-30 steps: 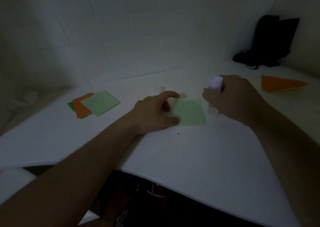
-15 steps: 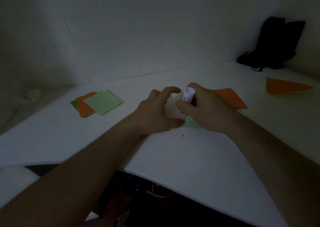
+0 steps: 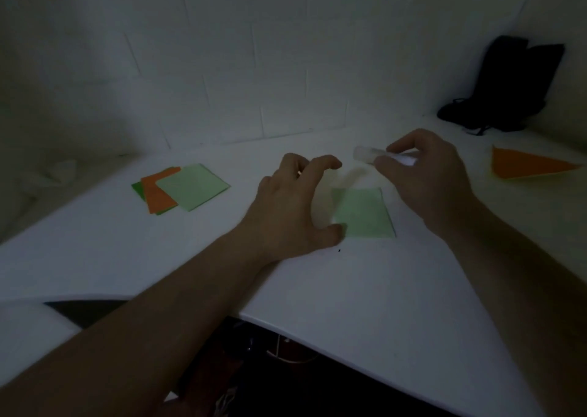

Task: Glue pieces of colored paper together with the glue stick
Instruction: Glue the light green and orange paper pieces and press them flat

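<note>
The right hand (image 3: 428,178) grips the glue stick (image 3: 381,156) lying sideways above the far edge of one light green paper square (image 3: 363,214) on the white table (image 3: 349,305). The left hand (image 3: 292,210), fingers arched and holding nothing, presses its thumb at that square's near left corner. Further left lies one fanned stack of three sheets (image 3: 179,188); one orange folded triangle (image 3: 527,165) and one black bag (image 3: 505,89) sit at far right.

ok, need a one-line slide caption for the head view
Right hand holds the glue stick above a green paper square while the left hand rests beside it.
</note>
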`<state>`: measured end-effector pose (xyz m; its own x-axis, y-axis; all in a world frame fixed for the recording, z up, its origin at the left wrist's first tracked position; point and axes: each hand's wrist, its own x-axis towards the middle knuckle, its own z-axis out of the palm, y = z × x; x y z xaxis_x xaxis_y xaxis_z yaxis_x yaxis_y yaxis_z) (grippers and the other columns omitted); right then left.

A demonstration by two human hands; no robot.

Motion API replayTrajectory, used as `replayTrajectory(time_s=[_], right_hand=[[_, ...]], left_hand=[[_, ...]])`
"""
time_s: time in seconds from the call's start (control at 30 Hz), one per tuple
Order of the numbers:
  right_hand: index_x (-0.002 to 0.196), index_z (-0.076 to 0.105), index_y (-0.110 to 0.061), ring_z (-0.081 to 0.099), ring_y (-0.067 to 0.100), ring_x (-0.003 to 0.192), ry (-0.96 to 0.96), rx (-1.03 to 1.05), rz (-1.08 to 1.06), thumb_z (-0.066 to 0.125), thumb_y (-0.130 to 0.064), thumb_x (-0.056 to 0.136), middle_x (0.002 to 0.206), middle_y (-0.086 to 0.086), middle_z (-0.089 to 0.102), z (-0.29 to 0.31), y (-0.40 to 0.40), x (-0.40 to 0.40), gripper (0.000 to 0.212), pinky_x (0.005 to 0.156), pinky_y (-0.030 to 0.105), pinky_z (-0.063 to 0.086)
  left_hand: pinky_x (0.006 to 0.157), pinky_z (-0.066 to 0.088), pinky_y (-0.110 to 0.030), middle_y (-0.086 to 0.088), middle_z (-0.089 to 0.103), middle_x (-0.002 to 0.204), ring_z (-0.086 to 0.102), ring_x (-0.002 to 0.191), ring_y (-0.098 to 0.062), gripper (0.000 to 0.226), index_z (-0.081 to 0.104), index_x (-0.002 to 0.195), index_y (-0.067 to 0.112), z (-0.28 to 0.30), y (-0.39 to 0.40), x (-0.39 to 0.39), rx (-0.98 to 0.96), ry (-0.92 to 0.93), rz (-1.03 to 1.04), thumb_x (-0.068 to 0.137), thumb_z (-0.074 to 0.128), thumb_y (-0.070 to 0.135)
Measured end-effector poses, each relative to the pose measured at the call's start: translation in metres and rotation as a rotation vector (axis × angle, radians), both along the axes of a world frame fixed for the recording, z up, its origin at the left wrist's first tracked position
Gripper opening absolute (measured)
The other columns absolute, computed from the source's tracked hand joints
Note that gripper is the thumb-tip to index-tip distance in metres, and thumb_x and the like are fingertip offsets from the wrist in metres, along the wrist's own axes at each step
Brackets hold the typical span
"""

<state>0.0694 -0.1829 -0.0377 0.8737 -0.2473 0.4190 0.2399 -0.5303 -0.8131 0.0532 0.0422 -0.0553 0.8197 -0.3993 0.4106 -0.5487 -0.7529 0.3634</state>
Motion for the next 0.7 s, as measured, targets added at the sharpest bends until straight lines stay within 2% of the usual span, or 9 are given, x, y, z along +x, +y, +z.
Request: replayTrajectory(time_s=[0.07, 0.1, 0.2, 0.27, 0.4, 0.53, 0.57, 0.63, 0.7], right_hand=[[0.088, 0.066, -0.02, 0.062, 0.005, 0.059, 0.039, 0.093, -0.054, 0.086, -0.046, 0.079, 0.075, -0.005, 0.07, 0.001, -0.001, 0.003, 0.034, 0.055, 0.025, 0.049], [0.089, 0.066, -0.018, 0.063, 0.009, 0.06, 0.055, 0.139, -0.079, 0.086, -0.041, 0.078, 0.077, -0.001, 0.071, 0.003, -0.002, 0.004, 0.032, 0.055, 0.027, 0.049], [0.089, 0.064, -0.014, 0.063, 0.007, 0.053, 0.047, 0.288, -0.081, 0.083, -0.02, 0.08, 0.076, 0.005, 0.068, 0.007, -0.011, 0.009, 0.022, 0.048, 0.022, 0.047], [0.092, 0.063, -0.016, 0.064, 0.006, 0.057, 0.01, 0.315, -0.057, 0.085, -0.017, 0.078, 0.081, 0.005, 0.069, 0.009, -0.024, 0.009, 0.026, 0.053, 0.022, 0.05], [0.119, 0.063, -0.008, 0.073, 0.007, 0.079, 0.012, 0.273, -0.037, 0.083, -0.003, 0.082, 0.105, 0.004, 0.072, 0.007, -0.055, 0.007, 0.042, 0.063, 0.016, 0.056], [0.132, 0.062, -0.003, 0.069, 0.025, 0.106, 0.085, 0.179, -0.088, 0.083, 0.003, 0.079, 0.124, 0.012, 0.07, -0.003, -0.082, 0.011, 0.057, 0.077, 0.027, 0.055], [0.132, 0.063, -0.002, 0.07, 0.026, 0.105, 0.091, 0.159, -0.087, 0.082, 0.003, 0.079, 0.124, 0.013, 0.07, -0.005, -0.086, 0.012, 0.056, 0.075, 0.024, 0.053], [0.13, 0.064, -0.002, 0.07, 0.017, 0.09, 0.106, 0.124, -0.106, 0.081, 0.002, 0.081, 0.119, 0.01, 0.07, -0.007, -0.088, 0.014, 0.052, 0.067, 0.018, 0.048], [0.132, 0.063, -0.004, 0.064, 0.01, 0.081, 0.101, 0.151, -0.129, 0.08, 0.001, 0.084, 0.114, 0.006, 0.065, -0.008, -0.088, 0.014, 0.051, 0.064, 0.019, 0.048]], left_hand=[[0.096, 0.045, -0.045, 0.001, 0.04, 0.118, 0.049, 0.103, -0.017, 0.08, 0.049, 0.135, 0.034, 0.001, 0.0, 0.0, 0.012, -0.115, -0.036, 0.065, 0.084, 0.052], [0.092, 0.045, -0.045, 0.001, 0.043, 0.114, 0.05, 0.1, -0.018, 0.068, 0.058, 0.127, 0.031, 0.002, 0.001, 0.001, 0.011, -0.191, -0.07, 0.066, 0.084, 0.049], [0.081, 0.043, -0.044, -0.002, 0.052, 0.105, 0.053, 0.088, -0.02, 0.022, 0.076, 0.095, 0.028, 0.0, 0.001, 0.004, -0.014, -0.403, -0.203, 0.075, 0.082, 0.035], [0.081, 0.041, -0.045, -0.003, 0.055, 0.102, 0.055, 0.085, -0.021, 0.009, 0.079, 0.09, 0.029, -0.002, 0.001, 0.005, -0.014, -0.467, -0.233, 0.081, 0.079, 0.031], [0.079, 0.042, -0.047, -0.001, 0.055, 0.098, 0.056, 0.084, -0.022, 0.008, 0.081, 0.095, 0.024, -0.007, -0.002, 0.007, -0.076, -0.475, -0.175, 0.089, 0.076, 0.026], [0.082, 0.042, -0.045, 0.006, 0.053, 0.098, 0.053, 0.089, -0.016, 0.015, 0.079, 0.1, 0.029, -0.002, -0.01, 0.01, -0.093, -0.333, -0.102, 0.091, 0.067, 0.033], [0.086, 0.042, -0.045, 0.009, 0.053, 0.1, 0.053, 0.092, -0.015, 0.019, 0.078, 0.103, 0.034, 0.002, -0.013, 0.012, -0.047, -0.271, -0.078, 0.09, 0.065, 0.037], [0.095, 0.04, -0.044, 0.012, 0.055, 0.106, 0.053, 0.102, -0.015, 0.026, 0.073, 0.11, 0.041, 0.013, -0.025, 0.015, 0.061, -0.126, -0.044, 0.088, 0.06, 0.043], [0.099, 0.038, -0.041, 0.011, 0.057, 0.115, 0.053, 0.111, -0.018, 0.028, 0.071, 0.115, 0.043, 0.023, -0.042, 0.018, 0.139, -0.044, -0.049, 0.089, 0.061, 0.045]])
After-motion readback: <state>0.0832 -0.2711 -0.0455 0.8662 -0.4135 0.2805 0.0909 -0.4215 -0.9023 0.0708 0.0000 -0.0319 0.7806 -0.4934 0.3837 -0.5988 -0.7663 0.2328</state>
